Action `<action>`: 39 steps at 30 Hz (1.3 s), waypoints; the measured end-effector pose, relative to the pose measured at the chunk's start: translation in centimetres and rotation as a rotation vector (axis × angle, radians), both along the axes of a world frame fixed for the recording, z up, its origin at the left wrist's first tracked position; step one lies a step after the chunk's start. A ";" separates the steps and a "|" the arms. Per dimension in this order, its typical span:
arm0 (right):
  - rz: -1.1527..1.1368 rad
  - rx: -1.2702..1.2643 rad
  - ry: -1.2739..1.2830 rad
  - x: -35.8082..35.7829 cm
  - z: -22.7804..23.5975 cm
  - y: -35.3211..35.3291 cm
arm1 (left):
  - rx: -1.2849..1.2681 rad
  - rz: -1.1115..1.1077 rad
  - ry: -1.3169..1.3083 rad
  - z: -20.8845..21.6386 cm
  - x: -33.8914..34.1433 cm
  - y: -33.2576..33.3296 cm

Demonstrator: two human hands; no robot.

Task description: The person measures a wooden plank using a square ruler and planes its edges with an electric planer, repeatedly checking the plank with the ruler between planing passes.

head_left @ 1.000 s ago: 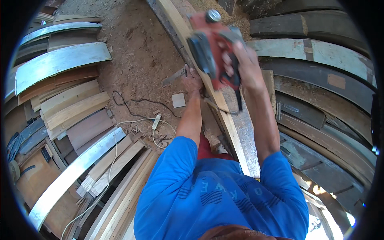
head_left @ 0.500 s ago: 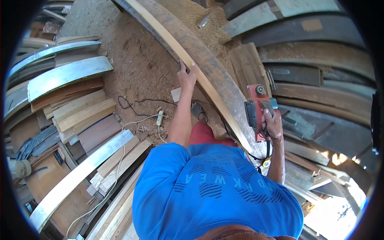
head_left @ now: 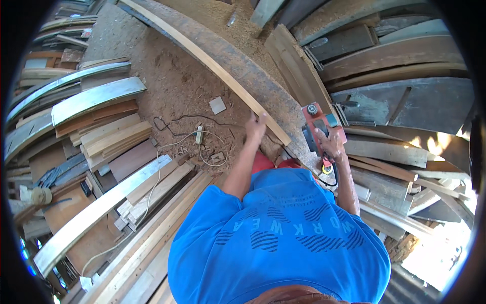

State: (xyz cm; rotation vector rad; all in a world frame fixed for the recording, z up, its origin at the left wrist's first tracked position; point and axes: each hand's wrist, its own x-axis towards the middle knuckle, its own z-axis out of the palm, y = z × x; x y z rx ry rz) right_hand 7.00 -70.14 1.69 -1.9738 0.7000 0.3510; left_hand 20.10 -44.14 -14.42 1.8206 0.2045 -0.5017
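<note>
One long wooden strip (head_left: 223, 75) lies along one worktop (head_left: 238, 68) — the left hand (head_left: 256, 127), partly open, touches its edge; the right hand (head_left: 331, 145) rests on one red planer (head_left: 318, 122) — whether gripping, one cannot tell.

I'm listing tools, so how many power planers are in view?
1: the red power planer in the right hand, right of the long pale wooden strip. Others could be hidden.

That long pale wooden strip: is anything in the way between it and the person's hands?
Nothing visible stands between the left hand and the wooden strip: that hand is right at its edge. Between the right hand and the strip is the red power tool it holds, then some bench surface.
</note>
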 end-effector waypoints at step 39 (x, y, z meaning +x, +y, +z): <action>0.505 -0.517 -0.176 3.8 -5.2 6.8 | 0.164 0.085 0.467 1.7 -10.1 14.2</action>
